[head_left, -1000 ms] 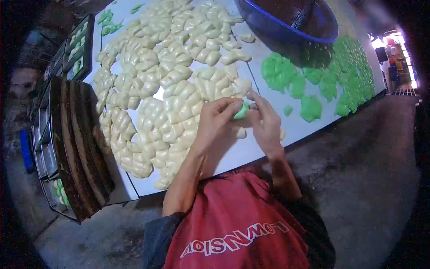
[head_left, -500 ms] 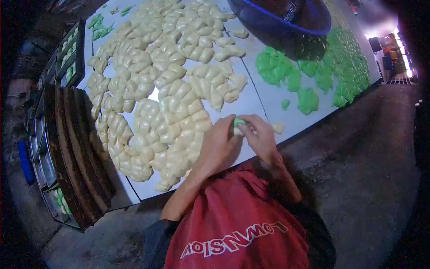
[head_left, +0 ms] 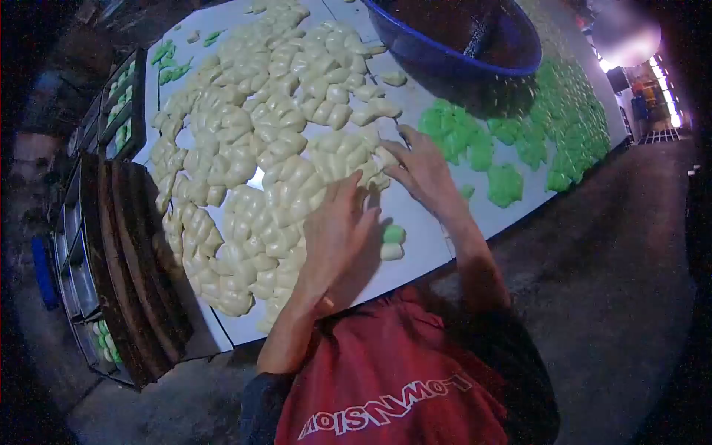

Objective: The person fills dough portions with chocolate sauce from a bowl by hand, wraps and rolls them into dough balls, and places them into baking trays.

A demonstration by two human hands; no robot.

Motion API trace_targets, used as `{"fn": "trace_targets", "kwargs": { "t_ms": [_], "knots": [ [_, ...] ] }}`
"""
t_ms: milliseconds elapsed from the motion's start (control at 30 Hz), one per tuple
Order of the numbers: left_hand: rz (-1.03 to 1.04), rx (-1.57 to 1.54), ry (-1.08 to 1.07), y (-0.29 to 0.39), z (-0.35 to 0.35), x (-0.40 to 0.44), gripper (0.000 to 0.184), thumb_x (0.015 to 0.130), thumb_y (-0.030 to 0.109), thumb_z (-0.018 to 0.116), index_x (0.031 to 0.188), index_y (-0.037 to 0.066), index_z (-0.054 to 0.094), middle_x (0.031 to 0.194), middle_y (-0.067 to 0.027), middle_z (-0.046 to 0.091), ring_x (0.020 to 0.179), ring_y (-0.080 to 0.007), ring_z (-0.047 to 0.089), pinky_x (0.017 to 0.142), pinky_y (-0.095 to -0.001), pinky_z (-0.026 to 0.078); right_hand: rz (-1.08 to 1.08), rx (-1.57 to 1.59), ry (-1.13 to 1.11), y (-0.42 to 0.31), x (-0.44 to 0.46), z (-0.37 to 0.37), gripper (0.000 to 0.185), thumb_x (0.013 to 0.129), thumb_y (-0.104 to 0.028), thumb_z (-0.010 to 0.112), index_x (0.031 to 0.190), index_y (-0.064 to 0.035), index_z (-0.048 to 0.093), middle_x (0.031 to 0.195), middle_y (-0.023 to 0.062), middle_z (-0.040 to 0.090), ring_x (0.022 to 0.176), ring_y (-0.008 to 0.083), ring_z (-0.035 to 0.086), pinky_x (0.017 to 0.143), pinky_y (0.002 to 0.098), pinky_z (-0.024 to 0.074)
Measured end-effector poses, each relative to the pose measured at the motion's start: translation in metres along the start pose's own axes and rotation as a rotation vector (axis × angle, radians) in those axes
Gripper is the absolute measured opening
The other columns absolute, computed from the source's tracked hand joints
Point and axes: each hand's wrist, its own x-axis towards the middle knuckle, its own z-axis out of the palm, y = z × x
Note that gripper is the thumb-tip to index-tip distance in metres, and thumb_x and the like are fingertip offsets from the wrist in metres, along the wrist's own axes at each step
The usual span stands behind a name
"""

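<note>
My left hand (head_left: 337, 233) rests over the near edge of the cream dough pieces (head_left: 285, 189), fingers stretched out and holding nothing. Farther up, my right hand (head_left: 424, 169) has its thumb and fingers around a small cream dough piece (head_left: 385, 157) at the right edge of the spread. Between my wrists, a small dough piece (head_left: 393, 242), green on one side and pale on the other, lies on the white tabletop (head_left: 419, 222). Flattened green dough pieces (head_left: 454, 132) lie to the right of my right hand.
A large blue basin (head_left: 452, 48) stands at the back of the table. More green dough pieces (head_left: 571, 122) cover the right side. Stacked dark trays (head_left: 122, 259) stand along the left, one compartment holding green and white pieces (head_left: 104, 340). Another tray with dough (head_left: 120, 107) sits behind.
My hands have parted from the green dough piece, which now lies on the table with its pale side showing. The right hand has moved up to the cream dough; the left has shifted left.
</note>
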Motion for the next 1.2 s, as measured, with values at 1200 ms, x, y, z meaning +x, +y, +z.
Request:
{"fn": "trace_targets", "kwargs": {
  "t_ms": [1200],
  "knots": [
    [0.085,-0.545,-0.201,0.037,0.028,0.067,0.036,0.085,0.024,0.073,0.106,-0.005,0.068,0.093,-0.0114,0.072,0.088,-0.0168,0.066,0.078,-0.0302,0.052,0.769,1.475,0.14,-0.008,-0.035,-0.053,0.041,0.089,-0.008,0.066,0.127,-0.0053,0.051,0.096,0.0043,0.064,0.081,0.01,0.063,0.062,0.0192,0.0477]
  ]
}}
